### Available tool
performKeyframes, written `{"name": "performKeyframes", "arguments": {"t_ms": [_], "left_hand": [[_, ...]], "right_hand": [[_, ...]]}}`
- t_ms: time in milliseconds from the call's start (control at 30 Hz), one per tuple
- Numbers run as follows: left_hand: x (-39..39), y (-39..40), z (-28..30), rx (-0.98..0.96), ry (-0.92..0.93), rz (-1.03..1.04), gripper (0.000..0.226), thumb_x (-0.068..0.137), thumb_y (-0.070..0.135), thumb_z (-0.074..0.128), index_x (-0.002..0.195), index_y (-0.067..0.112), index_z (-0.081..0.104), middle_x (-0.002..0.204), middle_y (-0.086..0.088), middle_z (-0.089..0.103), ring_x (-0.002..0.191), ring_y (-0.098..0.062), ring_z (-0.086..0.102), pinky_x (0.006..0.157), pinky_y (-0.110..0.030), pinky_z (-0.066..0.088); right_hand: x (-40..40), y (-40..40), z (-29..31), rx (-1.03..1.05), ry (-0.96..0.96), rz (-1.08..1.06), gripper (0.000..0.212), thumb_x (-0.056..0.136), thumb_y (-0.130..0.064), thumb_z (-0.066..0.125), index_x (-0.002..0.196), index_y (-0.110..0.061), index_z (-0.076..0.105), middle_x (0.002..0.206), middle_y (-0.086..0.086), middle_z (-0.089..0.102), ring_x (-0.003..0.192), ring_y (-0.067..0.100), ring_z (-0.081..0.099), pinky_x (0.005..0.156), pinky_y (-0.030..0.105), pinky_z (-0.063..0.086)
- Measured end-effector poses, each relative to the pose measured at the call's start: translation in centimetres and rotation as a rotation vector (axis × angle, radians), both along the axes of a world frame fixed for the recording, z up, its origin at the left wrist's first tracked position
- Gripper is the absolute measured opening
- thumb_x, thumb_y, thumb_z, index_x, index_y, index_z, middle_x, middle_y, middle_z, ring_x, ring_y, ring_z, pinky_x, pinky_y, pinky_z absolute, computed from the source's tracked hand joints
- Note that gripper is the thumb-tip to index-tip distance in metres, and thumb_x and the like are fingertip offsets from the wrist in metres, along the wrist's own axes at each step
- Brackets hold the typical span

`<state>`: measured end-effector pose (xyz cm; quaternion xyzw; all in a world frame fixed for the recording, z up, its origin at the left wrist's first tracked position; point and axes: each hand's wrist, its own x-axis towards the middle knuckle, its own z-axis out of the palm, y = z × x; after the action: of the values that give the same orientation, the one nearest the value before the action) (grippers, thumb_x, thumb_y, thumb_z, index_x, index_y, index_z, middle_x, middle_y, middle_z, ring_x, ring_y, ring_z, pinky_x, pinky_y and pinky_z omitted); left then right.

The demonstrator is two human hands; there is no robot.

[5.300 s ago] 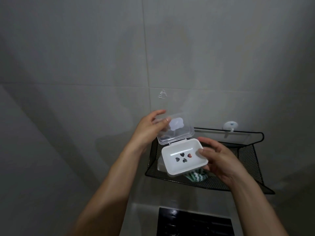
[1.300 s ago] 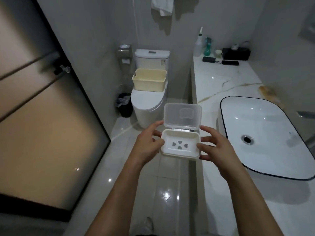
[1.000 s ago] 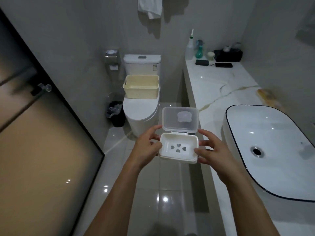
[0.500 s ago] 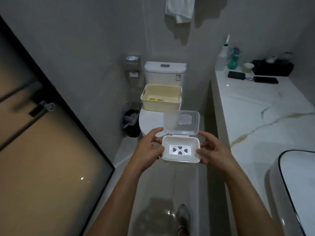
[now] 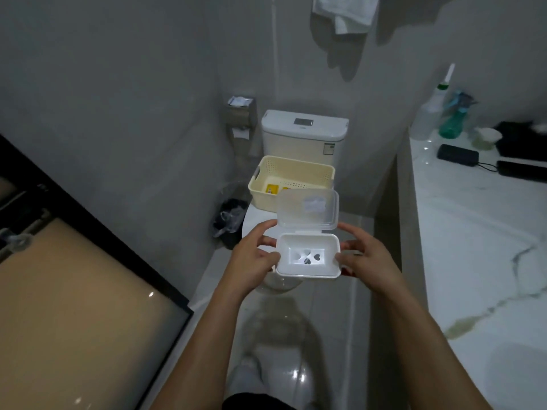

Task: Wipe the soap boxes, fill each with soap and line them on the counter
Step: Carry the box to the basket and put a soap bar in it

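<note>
Grey-tiled bathroom, dim light, glossy floor (image 5: 325, 321). Toilet (image 5: 305, 137) stands against the back wall w/ a cream basket (image 5: 291, 179) sitting on its lid; something yellow lies inside the basket, too small to tell what. Paper dispenser (image 5: 239, 113) on the wall left of the cistern, black bin (image 5: 229, 220) w/ a plastic liner on the floor below it. White towel (image 5: 344, 13) hangs up top. Frosted door (image 5: 74, 306) w/ black frame at left.

Marble tabletop (image 5: 473, 247) runs down the right side. At its far end: clear bottle (image 5: 429, 113), green spray bottle (image 5: 454, 119), small cup (image 5: 485, 137), black device (image 5: 457, 153) w/ a cable.

Soap box (image 5: 307, 257) is held in the air in front of the toilet, level, not on the tabletop. White base, heart-shaped cutouts in the bottom, nothing inside. Clear hinged lid (image 5: 306, 210) stands open, tipped back away from the camera.

Left hand (image 5: 253, 258) grips the box's left edge, thumb on the near rim, fingers curled round the side. Right hand (image 5: 367, 258) grips the right edge the same way. Both forearms bare. Shoe (image 5: 245, 377) visible on the floor below.
</note>
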<state>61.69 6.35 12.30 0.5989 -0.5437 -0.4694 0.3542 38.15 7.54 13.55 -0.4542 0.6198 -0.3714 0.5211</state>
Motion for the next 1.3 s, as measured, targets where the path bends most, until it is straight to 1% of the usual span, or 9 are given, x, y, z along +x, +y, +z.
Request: {"name": "performKeyframes", "arguments": {"t_ms": [200,367,467,633,833,967,1067,1133,1300], "left_hand": [[0.7,-8.9,-3.5,0.038,0.023,-0.037,0.068,0.072,0.009,0.067,0.123,0.052,0.058,0.097,0.009,0.069,0.071,-0.008,0.065,0.077,-0.033,0.059],[2.0,-18.5,-6.1,0.081,0.011,-0.112,0.067,0.074,0.006,0.067,0.125,0.049,0.059,0.099,0.007,0.07,0.079,-0.016,0.067,0.085,-0.036,0.058],[3.0,-23.5,-7.6,0.129,0.013,-0.164,0.066,0.073,0.006,0.066,0.123,0.048,0.059,0.102,0.0,0.071,0.085,-0.023,0.069,0.088,-0.046,0.057],[4.7,-29.8,-11.2,0.221,-0.041,-0.236,0.07,0.074,0.005,0.067,0.124,0.052,0.055,0.105,0.005,0.071,0.088,-0.014,0.069,0.085,-0.046,0.059],[4.9,-33.2,-17.3,0.292,-0.072,-0.255,0.065,0.083,0.0,0.071,0.138,0.03,0.055,0.111,0.002,0.069,0.094,-0.015,0.067,0.086,-0.04,0.058],[4.8,-34.1,-22.4,0.291,-0.146,-0.225,0.057,0.082,0.0,0.072,0.132,0.024,0.062,0.108,0.005,0.071,0.089,-0.004,0.066,0.088,-0.023,0.054],[4.4,-34.5,-26.7,0.315,-0.209,-0.191,0.05,0.083,-0.002,0.071,0.127,0.021,0.066,0.115,0.002,0.071,0.089,-0.005,0.066,0.085,-0.009,0.049],[4.2,-34.7,-29.4,0.33,-0.24,-0.165,0.049,0.082,-0.003,0.069,0.126,0.019,0.068,0.118,0.003,0.071,0.088,-0.005,0.066,0.078,-0.001,0.045],[3.3,-35.6,-34.6,0.321,-0.279,-0.126,0.046,0.082,-0.004,0.069,0.123,0.017,0.069,0.117,-0.002,0.07,0.092,-0.008,0.066,0.087,-0.011,0.05]], "right_hand": [[1.0,-7.5,-2.7,0.007,0.052,-0.082,0.066,0.084,0.008,0.067,0.139,-0.028,0.055,0.106,0.008,0.067,0.1,0.025,0.067,0.082,0.04,0.062],[3.0,-15.0,-5.5,0.034,0.097,-0.176,0.065,0.083,0.01,0.067,0.134,-0.03,0.057,0.102,0.005,0.068,0.096,0.022,0.068,0.071,0.03,0.061],[4.6,-19.1,-7.3,0.084,0.12,-0.238,0.066,0.082,0.01,0.066,0.133,-0.03,0.057,0.103,0.007,0.068,0.095,0.024,0.068,0.075,0.039,0.063],[7.4,-24.1,-11.0,0.169,0.167,-0.32,0.06,0.084,0.008,0.069,0.131,-0.029,0.058,0.107,0.003,0.066,0.093,0.022,0.068,0.079,0.045,0.062],[8.1,-27.4,-16.7,0.328,0.17,-0.4,0.052,0.084,0.008,0.071,0.129,-0.017,0.061,0.109,0.008,0.068,0.096,0.028,0.069,0.084,0.052,0.06],[8.5,-29.3,-21.7,0.39,0.196,-0.42,0.038,0.086,0.0,0.073,0.118,-0.017,0.065,0.111,0.007,0.07,0.096,0.027,0.07,0.088,0.046,0.06],[9.0,-30.4,-25.9,0.406,0.186,-0.426,0.035,0.087,-0.002,0.072,0.113,-0.026,0.064,0.108,0.002,0.069,0.092,0.019,0.069,0.082,0.03,0.061],[9.2,-30.9,-28.5,0.387,0.182,-0.39,0.034,0.088,-0.007,0.073,0.119,-0.02,0.064,0.112,0.003,0.07,0.094,0.019,0.069,0.076,0.019,0.057],[9.0,-32.6,-33.7,0.37,0.257,-0.325,0.047,0.09,-0.015,0.072,0.135,-0.016,0.058,0.119,0.005,0.069,0.102,0.02,0.068,0.089,0.035,0.059]]}}
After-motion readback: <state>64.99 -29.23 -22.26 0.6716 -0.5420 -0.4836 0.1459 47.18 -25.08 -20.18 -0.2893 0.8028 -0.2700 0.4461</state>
